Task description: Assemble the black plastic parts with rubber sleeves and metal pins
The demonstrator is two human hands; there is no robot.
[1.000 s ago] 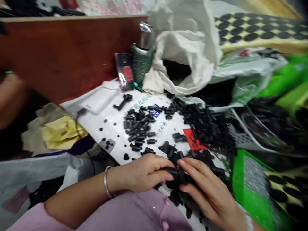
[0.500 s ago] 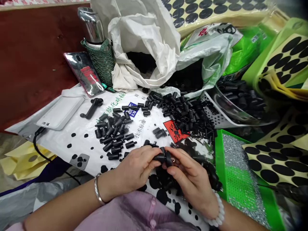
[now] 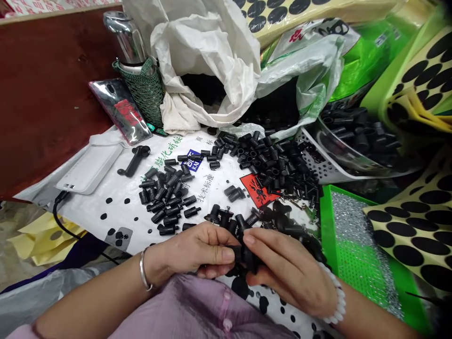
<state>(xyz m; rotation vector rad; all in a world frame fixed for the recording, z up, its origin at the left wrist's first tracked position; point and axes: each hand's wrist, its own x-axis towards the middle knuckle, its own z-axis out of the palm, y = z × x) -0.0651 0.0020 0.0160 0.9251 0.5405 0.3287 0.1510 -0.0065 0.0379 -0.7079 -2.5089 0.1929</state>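
Observation:
Between my two hands is a black plastic crank handle (image 3: 250, 259), its ribbed knob standing up, partly covered by my fingers. My left hand (image 3: 196, 249) pinches one end of it between thumb and fingers. From the other side my right hand (image 3: 294, 270) has its fingers closed around the piece, the thumb mostly hidden. Just beyond lie more black handle parts (image 3: 226, 215), partly behind my hands. A loose group of small black knobs with pins (image 3: 169, 197) is to the left on the white printed sheet (image 3: 88, 212). One assembled crank handle (image 3: 134, 160) rests farther left.
A heap of black sleeves (image 3: 264, 157) spreads before a white sack (image 3: 208, 56). At right are a green tray (image 3: 328, 235) of small metal pieces and a perforated basket (image 3: 318, 165). A white device (image 3: 90, 165), a phone (image 3: 120, 110) and a flask (image 3: 136, 70) stand left.
The crank handle has turned in my hands, its knob now pointing up. My right hand has shifted right and down, its fingers now straighter over the piece.

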